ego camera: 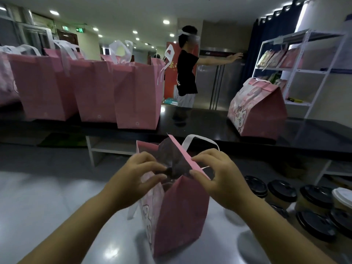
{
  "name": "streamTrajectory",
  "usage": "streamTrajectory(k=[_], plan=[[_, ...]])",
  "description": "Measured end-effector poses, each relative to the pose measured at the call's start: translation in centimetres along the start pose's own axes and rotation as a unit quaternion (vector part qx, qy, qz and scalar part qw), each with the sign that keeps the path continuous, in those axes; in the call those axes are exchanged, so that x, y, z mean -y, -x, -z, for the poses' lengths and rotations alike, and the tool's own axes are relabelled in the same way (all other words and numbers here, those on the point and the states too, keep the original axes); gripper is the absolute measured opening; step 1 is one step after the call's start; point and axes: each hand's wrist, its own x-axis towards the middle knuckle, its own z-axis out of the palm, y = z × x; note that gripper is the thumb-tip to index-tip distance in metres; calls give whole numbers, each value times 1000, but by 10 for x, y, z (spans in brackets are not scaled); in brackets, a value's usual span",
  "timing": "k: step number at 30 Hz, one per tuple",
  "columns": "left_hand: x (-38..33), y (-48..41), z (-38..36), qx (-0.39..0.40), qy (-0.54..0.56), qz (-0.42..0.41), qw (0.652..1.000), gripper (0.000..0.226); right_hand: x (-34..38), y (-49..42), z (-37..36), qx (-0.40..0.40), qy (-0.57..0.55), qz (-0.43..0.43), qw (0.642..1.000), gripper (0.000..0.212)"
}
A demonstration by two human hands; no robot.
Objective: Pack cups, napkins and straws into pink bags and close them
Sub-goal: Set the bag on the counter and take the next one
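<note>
A pink bag with a cartoon print and white handles stands upright on the pale table in front of me, its mouth open. My left hand pinches the left side of the bag's top edge, fingers curled over the rim. My right hand grips the right flap of the top edge. The bag's inside is dark and its contents are hidden. Several cups with black lids stand on the table to the right of the bag.
Several open pink bags stand in a row on a black counter at the back left, and a closed one at the back right. A person in a black shirt stands beyond the counter. A white shelf rack is at the right.
</note>
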Motion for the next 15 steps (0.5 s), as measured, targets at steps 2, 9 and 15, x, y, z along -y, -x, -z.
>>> streamTrajectory(k=[2, 9, 15], plan=[[17, -10, 7, -28, 4, 14, 1000, 31, 15, -6, -7, 19, 3, 0, 1000, 32], [89, -49, 7, 32, -77, 83, 993, 45, 44, -19, -40, 171, 78, -3, 982, 36], [122, -60, 4, 135, -98, 79, 983, 29, 36, -17, -28, 176, 104, -68, 977, 18]])
